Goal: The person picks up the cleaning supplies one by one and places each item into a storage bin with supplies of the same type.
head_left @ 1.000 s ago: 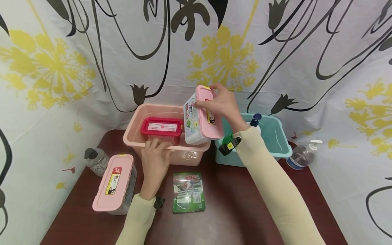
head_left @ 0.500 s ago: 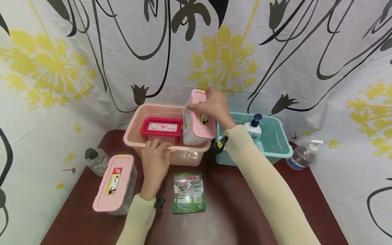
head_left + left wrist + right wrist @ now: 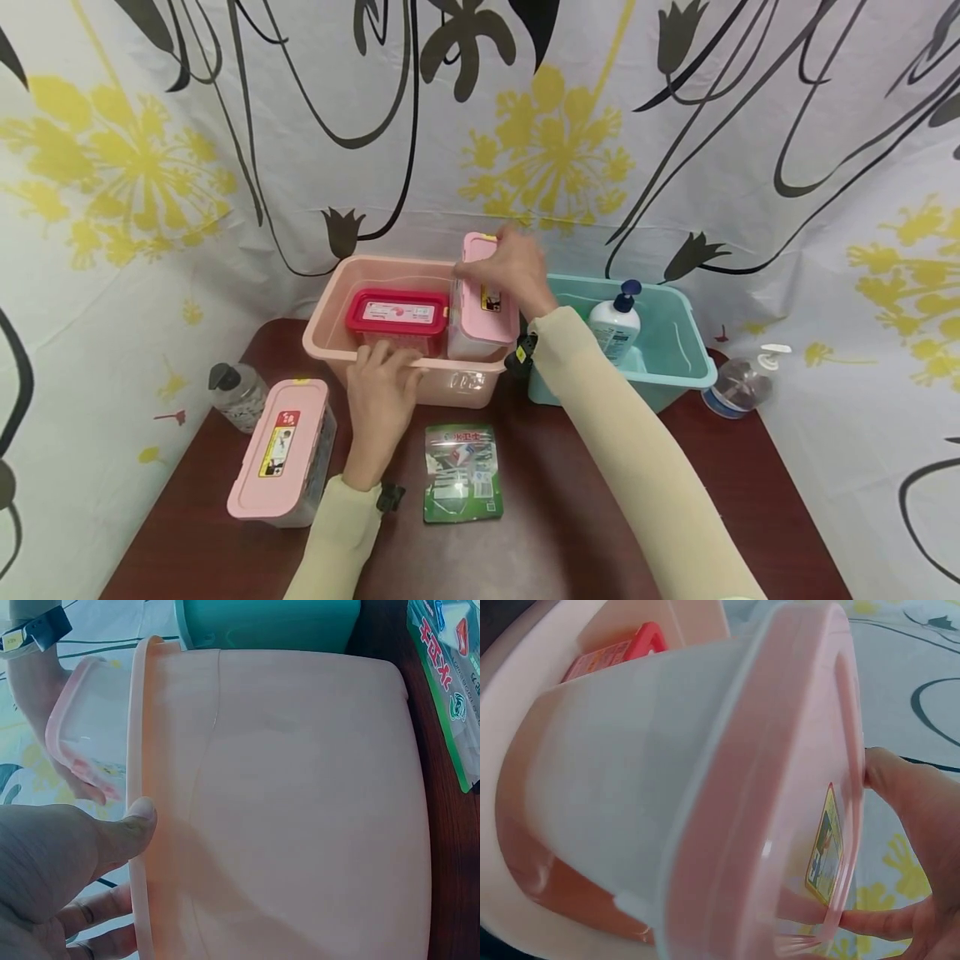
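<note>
In the head view my right hand (image 3: 513,271) grips a plastic container with a pink lid (image 3: 483,327) from above. Its thumb and fingers span the lid's two long sides. The container's lower part is inside the right end of a peach-coloured plastic bin (image 3: 450,388). Beside it in the bin sits a box with a red lid (image 3: 397,313). My left hand (image 3: 381,404) holds the bin's near rim, thumb outside and fingers inside. In the right wrist view the container's pale body (image 3: 630,772) leans within the bin, its base hidden.
A teal bin (image 3: 667,333) stands at right, holding a white pump bottle (image 3: 615,321). Clear pump bottle (image 3: 738,383) is beyond it. At left are another pink-lidded container (image 3: 277,450) and a black-capped bottle (image 3: 238,396). A green-and-silver pouch (image 3: 462,473) lies in front.
My right hand has moved left and down, lowering the pink-lidded container into the peach bin and bringing it more upright. The left hand stays on the rim.
</note>
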The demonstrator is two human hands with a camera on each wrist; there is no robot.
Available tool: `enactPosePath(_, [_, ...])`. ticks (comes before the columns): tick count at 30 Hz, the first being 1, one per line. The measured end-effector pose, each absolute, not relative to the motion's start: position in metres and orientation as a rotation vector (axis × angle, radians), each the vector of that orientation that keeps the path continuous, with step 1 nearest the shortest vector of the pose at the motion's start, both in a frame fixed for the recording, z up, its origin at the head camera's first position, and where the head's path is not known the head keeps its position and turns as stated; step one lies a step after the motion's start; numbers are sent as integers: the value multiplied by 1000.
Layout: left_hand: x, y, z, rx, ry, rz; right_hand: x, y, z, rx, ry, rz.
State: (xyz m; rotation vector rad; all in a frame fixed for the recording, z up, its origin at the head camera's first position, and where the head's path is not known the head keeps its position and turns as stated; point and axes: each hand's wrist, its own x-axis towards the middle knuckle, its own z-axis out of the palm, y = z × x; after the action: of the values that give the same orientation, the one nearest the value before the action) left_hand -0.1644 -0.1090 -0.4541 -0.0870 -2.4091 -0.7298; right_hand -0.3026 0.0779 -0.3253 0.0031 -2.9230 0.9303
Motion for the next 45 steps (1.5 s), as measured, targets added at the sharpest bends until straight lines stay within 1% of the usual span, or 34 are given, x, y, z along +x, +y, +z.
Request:
enactPosePath(9, [-165, -108, -453, -97, -2399, -733, -307, 69, -332, -54, -2961, 773])
enactPosePath(15, [-165, -108, -451, -96, -2399, -751, -309, 65, -337, -46, -2985, 643])
enactPosePath(27, [-166, -106, -451, -100, -2414, -752, -309, 61, -342, -87, -2989, 564])
enactPosePath(33, [-166, -105, -450, -106, -2411, -743, -311, 61, -329, -38, -2922, 364])
enactPosePath(37, [-165, -106, -449, -94, -2413, -739, -307, 64, -318, 7, -2948, 377])
enactPosePath(45, [-163, -108, -452, -86, -2417, -730, -299, 77, -326, 197, -3024, 462])
